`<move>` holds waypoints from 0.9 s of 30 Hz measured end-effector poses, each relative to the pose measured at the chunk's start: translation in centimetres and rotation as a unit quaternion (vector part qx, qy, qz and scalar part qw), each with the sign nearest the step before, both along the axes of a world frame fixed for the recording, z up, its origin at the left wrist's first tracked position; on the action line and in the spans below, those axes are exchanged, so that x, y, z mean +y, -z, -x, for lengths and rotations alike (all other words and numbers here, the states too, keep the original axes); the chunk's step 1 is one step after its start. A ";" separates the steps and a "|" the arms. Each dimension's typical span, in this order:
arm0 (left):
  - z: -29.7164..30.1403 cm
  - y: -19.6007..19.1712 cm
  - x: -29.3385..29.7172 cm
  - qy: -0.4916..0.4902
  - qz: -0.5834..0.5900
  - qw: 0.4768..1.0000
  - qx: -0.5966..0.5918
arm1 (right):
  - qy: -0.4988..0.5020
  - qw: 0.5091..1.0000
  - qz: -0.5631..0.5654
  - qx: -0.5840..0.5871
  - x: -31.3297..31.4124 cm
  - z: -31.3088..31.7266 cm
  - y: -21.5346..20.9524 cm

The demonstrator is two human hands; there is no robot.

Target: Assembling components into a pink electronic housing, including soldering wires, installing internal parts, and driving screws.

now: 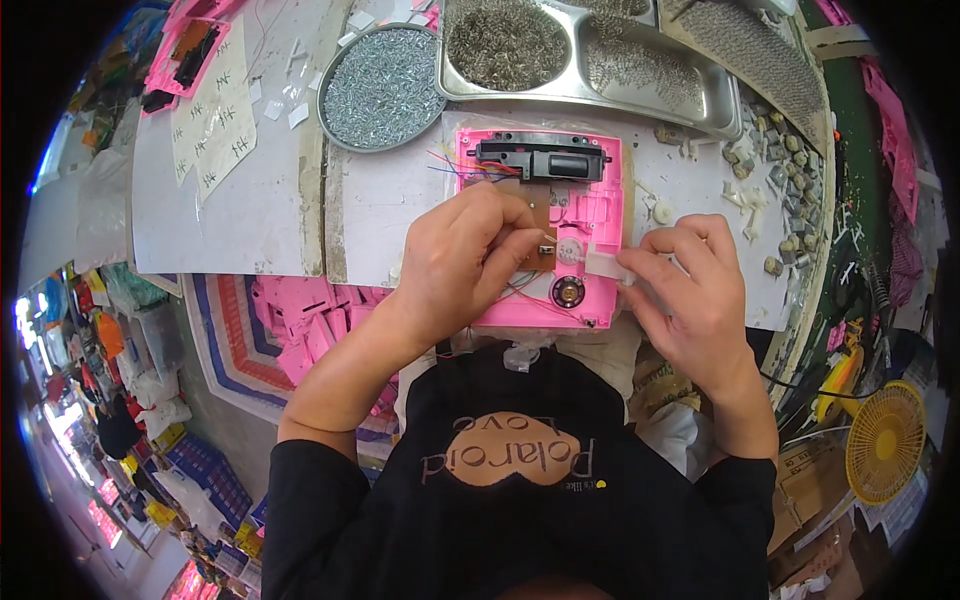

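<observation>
Pink plastic case [600, 190] lay open, inside up, on the counter [390, 210], right in front of the person. Left hand [470, 255] rested on the case's left half, fingers curled shut, pinching a small brown circuit board [535, 225] near the case middle. Right hand [690, 285] sat at the case's right edge, thumb and forefinger closed on a small white strip [605, 263] that reached over the pink edge. A black block [545, 160] sat across the top of the case, with thin red, blue and yellow wires [465, 168] running out to its left. A small round speaker [568, 292] sat in the lower part of the case, just below the board. Behind the case stood a round tray of small screws [382, 88] and a metal tray of metal bits [590, 50]. Small white plastic parts [745, 195] lay scattered to the right. A pile of pink case shells [310, 320] sat lower left, below the counter edge. A yellow fan [885, 440] stood far right.
</observation>
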State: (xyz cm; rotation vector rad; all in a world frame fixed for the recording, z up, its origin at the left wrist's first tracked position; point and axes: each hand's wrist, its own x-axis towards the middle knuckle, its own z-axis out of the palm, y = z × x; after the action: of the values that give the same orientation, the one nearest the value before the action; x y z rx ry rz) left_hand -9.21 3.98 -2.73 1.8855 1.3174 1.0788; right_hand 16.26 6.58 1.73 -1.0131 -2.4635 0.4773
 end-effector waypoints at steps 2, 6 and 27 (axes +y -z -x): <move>-0.1 0.0 0.2 0.003 -0.015 1.000 0.005 | -0.008 1.000 -0.018 -0.016 0.2 0.5 -0.2; -0.2 0.1 0.3 -0.001 -0.024 1.000 0.007 | -0.025 0.999 -0.030 -0.019 0.7 1.0 -0.3; -0.9 0.2 0.4 -0.022 -0.031 0.999 0.034 | -0.029 0.999 0.014 0.018 0.3 1.3 1.9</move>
State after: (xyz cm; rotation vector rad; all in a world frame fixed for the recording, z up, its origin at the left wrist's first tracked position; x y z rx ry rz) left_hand -8.26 4.41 -2.92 1.9619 1.3847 1.0977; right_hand 14.96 6.91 -0.19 -0.9377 -2.4653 0.5443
